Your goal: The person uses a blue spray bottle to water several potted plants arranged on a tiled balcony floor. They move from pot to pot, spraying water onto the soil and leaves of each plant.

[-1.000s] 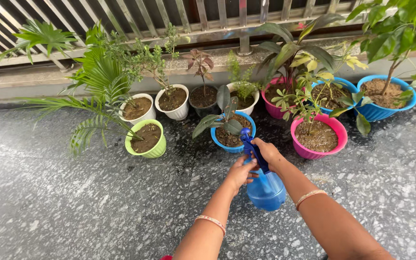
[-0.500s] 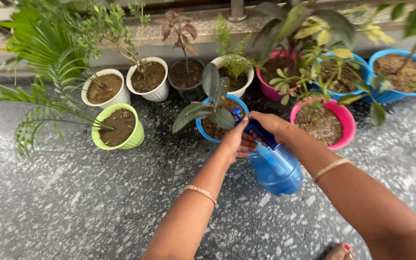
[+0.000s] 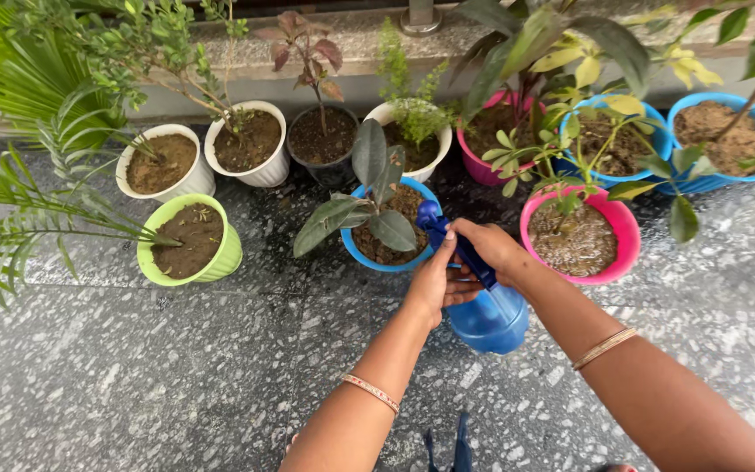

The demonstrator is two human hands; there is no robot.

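Note:
Both my hands hold a blue spray bottle (image 3: 487, 322) above the speckled floor. My right hand (image 3: 493, 249) wraps the dark blue spray head, whose nozzle (image 3: 428, 214) points at a blue pot (image 3: 356, 255) with a broad-leaved plant (image 3: 369, 205). My left hand (image 3: 434, 281) grips the bottle's neck from the left side. The nozzle sits right at that pot's near rim. A pink pot (image 3: 615, 253) with wet soil stands just right of my right hand.
Several potted plants line a ledge: a lime green pot (image 3: 220, 259), two white pots (image 3: 196, 182), a dark pot (image 3: 329, 172), more pink and blue pots (image 3: 709, 179) at the right. Palm fronds (image 3: 37, 210) spread at the left. The grey terrazzo floor (image 3: 176, 376) is wet.
The view has moved closer and lower toward the pots. The bottle and both hands stay together, with the nozzle still aimed at the blue pot.

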